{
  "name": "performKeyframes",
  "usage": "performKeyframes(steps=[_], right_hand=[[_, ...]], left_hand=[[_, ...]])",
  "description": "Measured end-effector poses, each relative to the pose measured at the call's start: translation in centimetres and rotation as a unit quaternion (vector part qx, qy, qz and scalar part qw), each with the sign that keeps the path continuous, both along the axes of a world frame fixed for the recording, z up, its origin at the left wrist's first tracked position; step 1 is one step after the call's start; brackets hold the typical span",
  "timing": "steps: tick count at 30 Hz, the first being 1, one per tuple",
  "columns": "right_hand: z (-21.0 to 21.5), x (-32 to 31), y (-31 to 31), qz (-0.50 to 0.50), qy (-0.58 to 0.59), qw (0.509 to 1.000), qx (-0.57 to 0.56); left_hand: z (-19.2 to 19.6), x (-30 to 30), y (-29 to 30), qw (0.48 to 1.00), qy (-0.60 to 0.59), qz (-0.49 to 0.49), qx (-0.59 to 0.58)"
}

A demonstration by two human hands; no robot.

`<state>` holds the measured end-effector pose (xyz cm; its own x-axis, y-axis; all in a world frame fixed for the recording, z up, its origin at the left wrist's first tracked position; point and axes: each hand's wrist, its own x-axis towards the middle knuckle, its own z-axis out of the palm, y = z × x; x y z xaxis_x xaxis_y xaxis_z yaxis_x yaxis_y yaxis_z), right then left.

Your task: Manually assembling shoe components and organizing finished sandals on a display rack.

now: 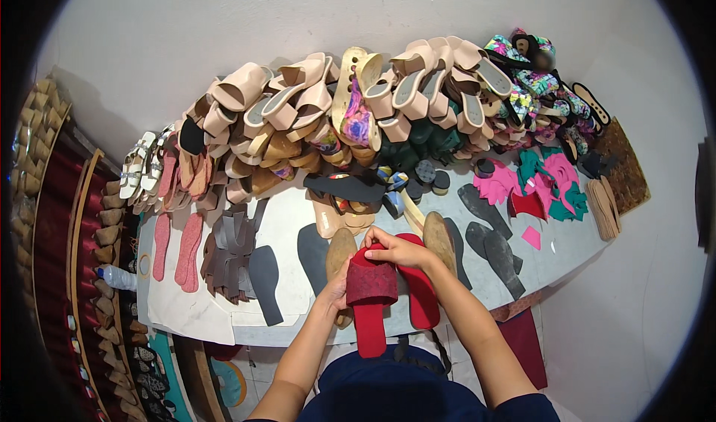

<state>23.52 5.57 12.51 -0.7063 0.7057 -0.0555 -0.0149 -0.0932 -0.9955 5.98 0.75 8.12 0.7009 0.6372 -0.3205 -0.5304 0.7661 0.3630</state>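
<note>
In front of me, just above the table's near edge, is a red slipper (370,331) with a wide dark-red textured strap. My left hand (337,289) grips it at the strap's left side, its fingers partly hidden. With bent fingers, my right hand (397,250) holds the slipper's far end. Right beside it lies a second red sole (423,303), partly covered by my right forearm. A tan wooden shoe last (341,249) stands just beyond my left hand, and another last (440,241) is past my right wrist. Dark grey soles lie beside both lasts.
Beige heeled sandals (418,75) are piled along the wall. Floral sandals (533,86) sit at the far right, near pink and green scraps (498,185). Stacked brown-grey strap pieces (231,254) and pink insoles (190,254) lie at left. Shelves of lasts (108,273) stand beyond the table's left edge.
</note>
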Motion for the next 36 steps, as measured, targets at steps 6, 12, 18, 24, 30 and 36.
performKeyframes(steps=[6, 12, 18, 24, 30, 36], right_hand=[[-0.3, 2.3, -0.5, -0.023, 0.006, 1.0, 0.015], [-1.6, 5.8, -0.8, -0.075, 0.006, 0.997, -0.028], [-3.2, 9.7, 0.2, -0.136, -0.089, 0.987, 0.009], [-4.5, 14.8, 4.8, -0.24, -0.069, 0.966, -0.07], [-7.1, 18.9, 10.0, -0.31, -0.367, 0.841, 0.248], [-8.7, 19.9, 13.1, -0.261, -0.398, 0.834, 0.28]], left_hand=[[0.2, 3.0, -0.7, 0.998, 0.052, 0.037, 0.019], [2.0, 6.3, -5.6, 0.991, -0.047, 0.081, -0.1], [0.8, 8.9, -9.0, 0.987, 0.141, 0.035, 0.067], [0.0, 11.4, -6.4, 0.995, 0.057, 0.063, -0.047], [-0.1, 13.3, -6.4, 0.99, 0.04, 0.123, -0.05], [0.3, 15.1, -6.7, 0.98, 0.058, 0.178, -0.062]])
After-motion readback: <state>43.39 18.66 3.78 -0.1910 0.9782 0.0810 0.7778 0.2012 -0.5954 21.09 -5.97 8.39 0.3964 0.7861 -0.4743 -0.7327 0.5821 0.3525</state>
